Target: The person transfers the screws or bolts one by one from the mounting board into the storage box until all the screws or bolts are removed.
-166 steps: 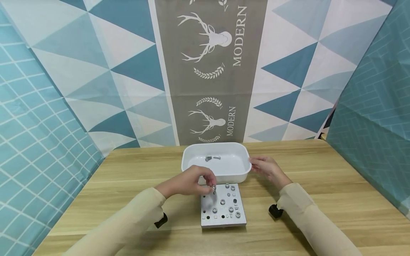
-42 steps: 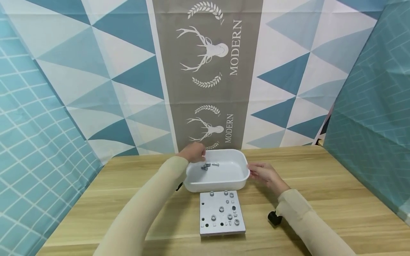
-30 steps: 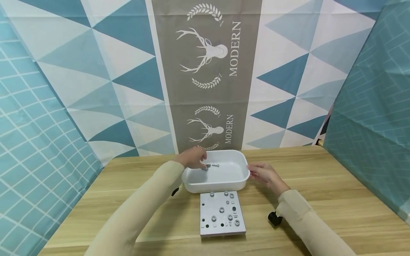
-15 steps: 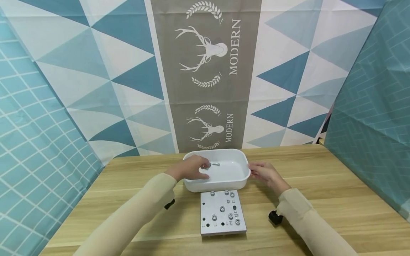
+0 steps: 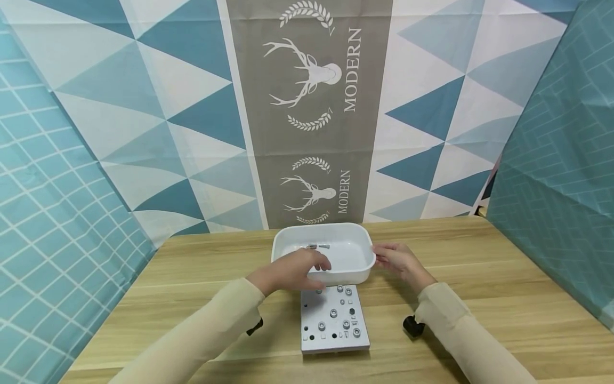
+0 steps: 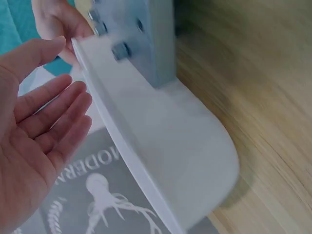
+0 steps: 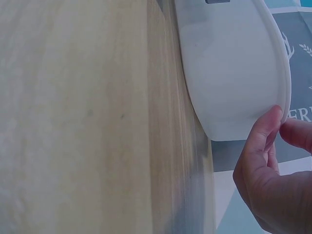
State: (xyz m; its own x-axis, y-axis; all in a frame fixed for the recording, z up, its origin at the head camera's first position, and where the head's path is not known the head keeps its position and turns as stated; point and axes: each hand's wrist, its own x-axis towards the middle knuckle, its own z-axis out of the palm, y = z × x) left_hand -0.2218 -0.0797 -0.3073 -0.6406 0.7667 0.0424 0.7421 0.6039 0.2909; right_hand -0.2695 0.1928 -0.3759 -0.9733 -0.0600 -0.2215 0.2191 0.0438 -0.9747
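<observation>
My left hand (image 5: 295,271) hovers over the front rim of a white tray (image 5: 352,277) and the far edge of a silver metal plate (image 5: 314,313). Its fingers are relaxed and apart, and the left wrist view shows nothing in the palm (image 6: 24,156). Several socket-head screws (image 5: 333,313) stand in the plate, among dark holes. A few loose screws (image 5: 324,246) lie inside the tray; my left hand may hide others. At the tray's right end, my right hand (image 5: 397,260) pinches the rim between thumb and fingers, plain in the right wrist view (image 7: 273,180).
Tray and plate sit on a wooden table (image 5: 201,277), the plate in front of the tray. A patterned cloth (image 5: 312,133) hangs behind the table's far edge. Black wrist devices (image 5: 413,326) show under both sleeves.
The left hand held a screw over the plate, then reached into the tray; now it has come back toward the plate's far edge. A screw stands at the plate's far left. The right hand stays.
</observation>
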